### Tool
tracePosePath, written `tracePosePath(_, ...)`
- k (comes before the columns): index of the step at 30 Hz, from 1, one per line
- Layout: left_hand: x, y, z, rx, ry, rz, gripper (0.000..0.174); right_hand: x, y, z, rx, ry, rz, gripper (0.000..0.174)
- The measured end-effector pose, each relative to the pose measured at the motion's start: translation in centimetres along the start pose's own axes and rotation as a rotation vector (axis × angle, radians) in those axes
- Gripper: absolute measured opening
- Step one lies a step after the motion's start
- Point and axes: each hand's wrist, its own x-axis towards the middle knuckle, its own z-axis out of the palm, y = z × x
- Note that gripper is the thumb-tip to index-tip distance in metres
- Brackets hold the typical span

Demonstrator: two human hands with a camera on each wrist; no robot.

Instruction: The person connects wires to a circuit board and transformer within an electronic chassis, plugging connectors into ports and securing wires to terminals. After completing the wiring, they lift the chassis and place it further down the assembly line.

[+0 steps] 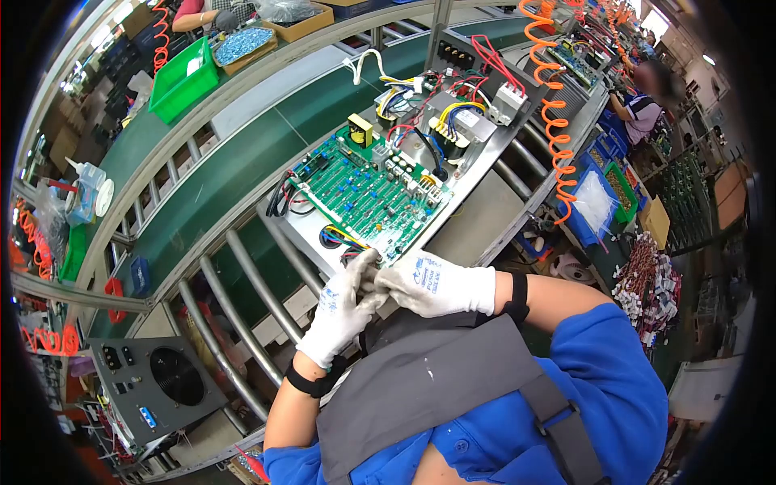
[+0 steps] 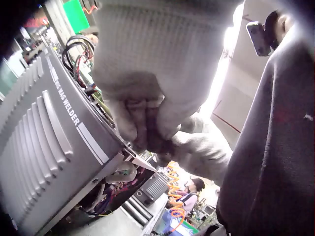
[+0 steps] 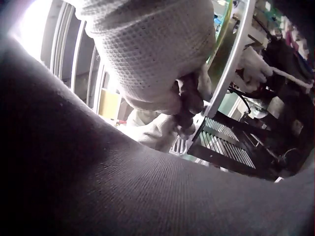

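Both gloved hands meet at the near edge of an open metal chassis [image 1: 319,252] in the head view. The left hand [image 1: 343,307] has its fingers bent and touching the right hand [image 1: 428,283]. Whatever lies between the fingertips is hidden, also in the wrist views, where the left hand [image 2: 152,64] and right hand [image 3: 152,59] fill much of the picture. Just beyond them are a green circuit board [image 1: 364,194] and coloured wires [image 1: 343,236]. In the left wrist view the grey welder housing [image 2: 44,142] stands beside the hand.
Steel rollers [image 1: 255,311] run left of the chassis. A grey panel with a fan [image 1: 162,384] leans at the lower left. An orange coiled hose [image 1: 554,121] hangs at the right. Blue bins [image 1: 586,230] and a green bin [image 1: 184,85] stand farther off.
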Motion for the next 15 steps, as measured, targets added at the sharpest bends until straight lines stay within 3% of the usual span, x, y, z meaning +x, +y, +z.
tracePosePath(1, 0.1, -0.4, -0.1, 0.003, 0.004, -0.003, 0.064, 0.2, -0.2, 0.0, 0.003, -0.001, -0.005, 0.011)
tracePosePath(3, 0.4, -1.6, -0.4, 0.168, 0.145, 0.103, 0.055, 0.8, -1.2, 0.0, 0.102, -0.234, -0.095, 0.011)
tracePosePath(5, 0.9, -2.1, -0.6, 0.177, 0.146, 0.075, 0.046, 1.7, -1.7, 1.1, 0.074, -0.252, -0.165, 0.011)
tracePosePath(7, 0.9, -3.4, -0.8, 0.189, 0.193, 0.151, 0.04, 2.4, -1.2, 1.6, 0.143, -0.146, -0.269, 0.015)
tracePosePath(8, 0.5, -3.8, -0.9, 0.187, 0.214, 0.147, 0.04, 2.8, -1.0, 1.5, 0.146, -0.227, -0.25, 0.024)
tracePosePath(10, -0.6, -3.3, -1.0, 0.433, 0.421, 0.389, 0.031, 4.6, -1.9, -2.8, 0.072, -0.269, -0.285, 0.023)
tracePosePath(11, -1.5, -3.7, -0.8, 0.553, 0.538, 0.421, 0.023, 5.5, -1.9, -4.5, -0.003, -0.289, -0.306, 0.022)
tracePosePath(13, -3.2, -2.9, -0.6, 0.676, 0.293, 0.357, 0.021, 7.0, -0.8, -5.2, -0.234, -0.247, -0.511, 0.018)
tracePosePath(14, -3.4, -3.2, -0.1, 0.688, 0.154, 0.386, 0.023, 7.4, 0.1, -4.4, -0.258, -0.348, -0.533, 0.016)
tracePosePath(15, -3.4, -3.3, 0.7, 0.838, 0.144, 0.444, 0.025, 7.9, 0.5, -3.7, -0.254, -0.361, -0.548, 0.016)
